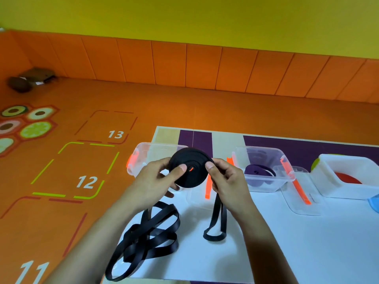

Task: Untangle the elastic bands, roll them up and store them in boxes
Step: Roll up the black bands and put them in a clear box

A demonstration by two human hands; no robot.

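Both my hands pinch a flat black coil of rolled elastic band (189, 169), held up above the white tabletop (287, 242).

My left hand (158, 178) takes the coil's left side, with the thumb pressed on its face and the fingers curled behind. My right hand (225, 181) takes the right edge the same way, thumb on the front. From under my right hand the unrolled black tail (215, 212) hangs in a narrow loop whose end rests on the tabletop. Below and left of the grip a loose tangle of black band (143, 236) lies on the table. Just behind the coil stands a clear plastic box with an orange latch (141, 152). Right of the grip a second clear box (260, 149) holds a purple roll (256, 173), and farther right a white box (328, 177) holds a red roll (346, 178).
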